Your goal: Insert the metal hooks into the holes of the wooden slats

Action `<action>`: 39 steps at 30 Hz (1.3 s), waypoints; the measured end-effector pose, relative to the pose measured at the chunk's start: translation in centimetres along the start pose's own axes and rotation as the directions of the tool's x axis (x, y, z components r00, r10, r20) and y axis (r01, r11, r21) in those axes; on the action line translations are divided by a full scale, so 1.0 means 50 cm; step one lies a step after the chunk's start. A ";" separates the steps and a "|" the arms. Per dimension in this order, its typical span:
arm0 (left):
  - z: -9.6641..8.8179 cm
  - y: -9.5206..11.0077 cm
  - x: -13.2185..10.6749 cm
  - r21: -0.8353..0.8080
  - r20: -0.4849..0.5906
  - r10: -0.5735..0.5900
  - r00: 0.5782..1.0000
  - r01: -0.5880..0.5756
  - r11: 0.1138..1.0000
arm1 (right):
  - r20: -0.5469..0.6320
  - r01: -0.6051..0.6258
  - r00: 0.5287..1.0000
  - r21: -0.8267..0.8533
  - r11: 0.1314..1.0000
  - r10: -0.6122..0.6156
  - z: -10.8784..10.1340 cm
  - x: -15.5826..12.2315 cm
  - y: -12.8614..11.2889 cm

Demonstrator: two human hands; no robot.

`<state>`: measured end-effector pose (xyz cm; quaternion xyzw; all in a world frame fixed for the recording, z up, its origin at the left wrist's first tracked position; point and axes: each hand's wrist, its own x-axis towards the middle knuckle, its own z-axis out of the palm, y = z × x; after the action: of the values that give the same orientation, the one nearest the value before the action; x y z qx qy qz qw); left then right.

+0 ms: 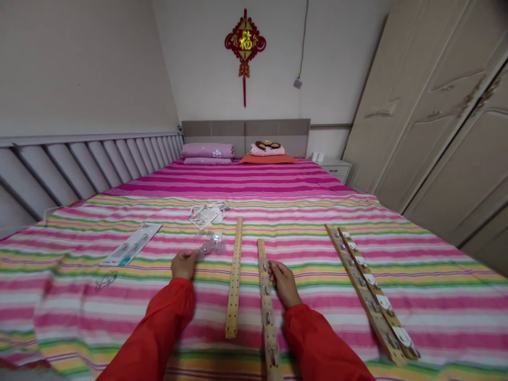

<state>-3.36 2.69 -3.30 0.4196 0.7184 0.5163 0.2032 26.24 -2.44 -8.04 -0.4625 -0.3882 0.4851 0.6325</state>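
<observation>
My left hand has its fingers curled together at the near edge of a small pile of clear hooks; whether one is between the fingertips is hard to see. My right hand pinches at the side of a clear adhesive hook near the far end of a wooden strip. Several metal-and-clear hooks run down that strip. Just left of it lies a second wooden strip, bare of hooks, with rows of small holes.
On the right lie two more wooden strips bearing hooks, one with white round pieces. Paper backings sit beyond the loose hooks. A flat hook package and thin wire loops are at left. Everything rests on a striped bedsheet.
</observation>
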 end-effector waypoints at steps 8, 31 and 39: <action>0.006 0.001 -0.024 0.185 0.000 0.250 0.968 -0.246 0.952 | 0.000 -0.039 0.999 0.028 0.999 0.039 0.000 -0.002 -0.002; 0.011 0.002 -0.009 -0.164 0.026 0.111 0.993 -0.106 0.981 | -0.007 -0.044 0.999 0.062 0.997 0.045 0.002 -0.004 -0.008; -0.009 0.012 -0.022 -0.185 -0.050 0.065 0.997 -0.073 0.980 | -0.015 -0.023 1.000 0.036 0.999 0.024 0.003 -0.003 -0.008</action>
<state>-2.85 1.62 -2.73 0.4119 0.6560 0.5973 0.2078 26.16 -2.61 -7.60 -0.4594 -0.3693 0.4957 0.6379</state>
